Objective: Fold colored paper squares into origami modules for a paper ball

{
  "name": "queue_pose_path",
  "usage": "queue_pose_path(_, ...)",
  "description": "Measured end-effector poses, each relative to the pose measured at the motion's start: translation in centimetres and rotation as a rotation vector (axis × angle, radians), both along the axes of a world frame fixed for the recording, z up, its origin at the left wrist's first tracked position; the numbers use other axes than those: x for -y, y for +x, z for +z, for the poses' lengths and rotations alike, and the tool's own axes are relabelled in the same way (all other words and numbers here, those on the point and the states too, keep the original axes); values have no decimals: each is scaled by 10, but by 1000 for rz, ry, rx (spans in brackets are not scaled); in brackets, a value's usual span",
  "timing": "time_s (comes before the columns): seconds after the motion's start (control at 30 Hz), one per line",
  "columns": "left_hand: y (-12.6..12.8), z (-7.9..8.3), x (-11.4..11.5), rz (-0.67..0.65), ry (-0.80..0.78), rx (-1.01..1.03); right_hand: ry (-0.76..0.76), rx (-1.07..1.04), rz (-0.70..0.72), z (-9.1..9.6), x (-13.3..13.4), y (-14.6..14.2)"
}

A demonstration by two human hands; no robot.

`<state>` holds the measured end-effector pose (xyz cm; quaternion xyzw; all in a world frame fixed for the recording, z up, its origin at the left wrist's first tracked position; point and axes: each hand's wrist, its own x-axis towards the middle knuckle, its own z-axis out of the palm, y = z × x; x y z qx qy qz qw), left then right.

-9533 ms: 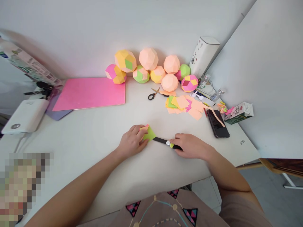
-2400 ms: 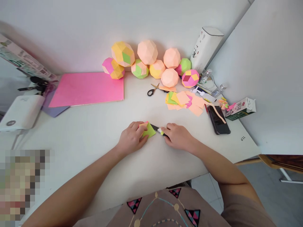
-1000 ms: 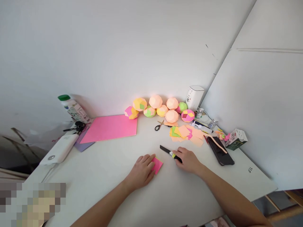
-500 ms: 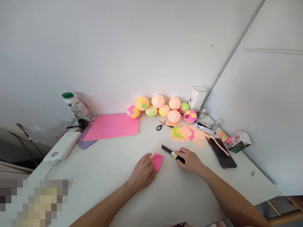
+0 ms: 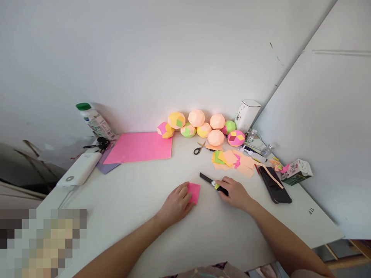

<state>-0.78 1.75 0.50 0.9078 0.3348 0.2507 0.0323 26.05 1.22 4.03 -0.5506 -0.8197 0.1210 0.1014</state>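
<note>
A small bright-pink square of paper [image 5: 194, 192] lies on the white table. My left hand [image 5: 178, 200] holds it by its left side, fingertips at the top edge and thumb near the bottom. To the right, my right hand [image 5: 234, 193] is closed around a utility knife [image 5: 213, 183] with a black-and-green handle. The knife lies low over the table, its dark blade end pointing up and left, apart from the paper. Part of the handle is hidden under my right fingers. Beyond the knife are scissors [image 5: 199, 148] and a pile of coloured paper pieces [image 5: 228, 157].
Faceted paper balls [image 5: 216, 138] are stacked along the wall. A pink board [image 5: 139, 148] lies at the back left, near a green-capped bottle [image 5: 97, 121] and a white device [image 5: 79, 170]. A black phone [image 5: 275, 185] and a small carton [image 5: 297, 172] stand towards the right edge.
The pink paper has turned slightly under my left hand, whose fingers now reach its top edge. My right hand keeps the knife in nearly the same place. The camera view has shifted a little.
</note>
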Motion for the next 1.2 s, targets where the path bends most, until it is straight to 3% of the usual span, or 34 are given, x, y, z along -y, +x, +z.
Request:
queue_pose_path(0.17, -1, -1, -6, -33, -130, 38, -2, -16, 6, 0, -1, 0)
queue_pose_path(0.8, 0, -10, -3, 115, -33, 31, 21, -12, 61, -3, 0, 3)
queue_pose_path(1.1, -4, -6, -5, -58, -61, 119, 83, -8, 89, -9, -1, 5)
queue_pose_path(1.2, -4, -5, -5, -36, -65, 115, 78, -36, 103, -8, -2, 5)
